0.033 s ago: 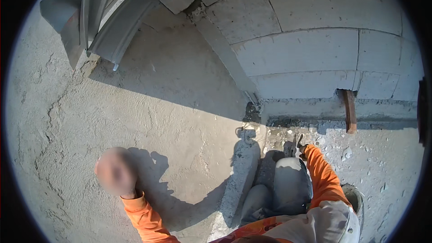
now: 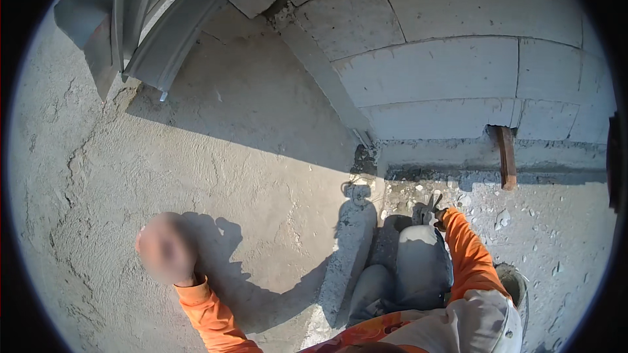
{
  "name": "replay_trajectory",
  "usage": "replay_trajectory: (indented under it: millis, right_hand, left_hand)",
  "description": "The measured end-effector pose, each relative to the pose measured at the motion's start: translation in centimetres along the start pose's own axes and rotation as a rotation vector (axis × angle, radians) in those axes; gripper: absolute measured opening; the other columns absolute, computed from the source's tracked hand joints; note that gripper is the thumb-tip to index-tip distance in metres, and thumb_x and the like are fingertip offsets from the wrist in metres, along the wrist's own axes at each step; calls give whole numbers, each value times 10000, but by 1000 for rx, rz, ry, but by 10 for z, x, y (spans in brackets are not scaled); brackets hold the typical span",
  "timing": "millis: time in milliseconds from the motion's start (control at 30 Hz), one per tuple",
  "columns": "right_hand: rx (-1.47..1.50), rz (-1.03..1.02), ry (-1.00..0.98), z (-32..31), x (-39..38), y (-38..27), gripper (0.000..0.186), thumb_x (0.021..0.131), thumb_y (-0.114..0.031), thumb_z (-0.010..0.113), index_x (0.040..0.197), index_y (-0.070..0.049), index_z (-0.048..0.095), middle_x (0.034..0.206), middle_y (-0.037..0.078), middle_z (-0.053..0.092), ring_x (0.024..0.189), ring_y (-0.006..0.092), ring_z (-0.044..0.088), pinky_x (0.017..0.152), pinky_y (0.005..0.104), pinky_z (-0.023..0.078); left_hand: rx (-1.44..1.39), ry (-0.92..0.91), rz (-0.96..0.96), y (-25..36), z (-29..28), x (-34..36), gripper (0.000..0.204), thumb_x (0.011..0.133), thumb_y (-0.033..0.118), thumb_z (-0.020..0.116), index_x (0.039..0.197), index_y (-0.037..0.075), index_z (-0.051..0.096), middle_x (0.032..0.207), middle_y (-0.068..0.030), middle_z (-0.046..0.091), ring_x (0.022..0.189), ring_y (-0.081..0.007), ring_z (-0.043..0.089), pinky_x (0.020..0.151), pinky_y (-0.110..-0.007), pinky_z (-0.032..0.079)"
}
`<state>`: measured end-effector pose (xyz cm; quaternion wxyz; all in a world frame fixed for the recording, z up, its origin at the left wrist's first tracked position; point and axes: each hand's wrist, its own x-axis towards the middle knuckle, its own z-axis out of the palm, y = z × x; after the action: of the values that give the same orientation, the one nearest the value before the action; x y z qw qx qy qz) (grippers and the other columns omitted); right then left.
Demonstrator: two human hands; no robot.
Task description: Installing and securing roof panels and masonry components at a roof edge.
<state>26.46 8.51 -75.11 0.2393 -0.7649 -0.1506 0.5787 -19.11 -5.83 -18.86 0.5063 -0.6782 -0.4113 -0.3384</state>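
Observation:
My left hand (image 2: 166, 248) is at the left over a rough grey cement surface (image 2: 216, 176). It is smeared by blur, so its fingers and anything in them are hidden. A dark shadow lies beside it. My right hand (image 2: 441, 219), in an orange sleeve, is beyond my right knee (image 2: 424, 248). Its fingers are closed round a slim hand tool (image 2: 436, 202) that points away from me; its exact kind is too small to make out. Pale chips and rubble (image 2: 418, 191) are scattered on the ground around the tool.
A pale block wall (image 2: 445, 78) rises ahead. A brown length of wood (image 2: 507, 160) sticks out at its foot. Bent metal sheets (image 2: 163, 46) jut in at the upper left. A bucket (image 2: 513, 282) stands by my right elbow. A raised concrete strip (image 2: 347, 255) runs left of my knees.
The whole view has shifted very slightly. Both hands keep about the same places, and the right one still holds the slim tool.

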Motion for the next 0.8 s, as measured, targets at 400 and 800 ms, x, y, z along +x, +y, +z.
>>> replay_trajectory:
  millis: [400, 800]
  right_hand:
    - [-36, -246, 715, -52, -17, 39, 141, 776, -126, 594, 836, -39, 687, 822, 174, 661, 786, 314, 654, 677, 378, 526]
    - [471, -826, 1030, -259, -487, 281, 314, 814, -303, 589, 976, -37, 632, 843, 83, 661, 766, 162, 638, 708, 289, 502]
  left_hand:
    - [-635, -263, -39, 101, 103, -93, 285, 932, 176, 460, 992, -54, 616, 1041, -165, 604, 909, -248, 597, 763, -337, 482]
    - [-525, -783, 219, 112, 142, -164, 331, 871, 313, 549, 967, 11, 645, 932, -128, 647, 921, -284, 581, 799, -375, 444]
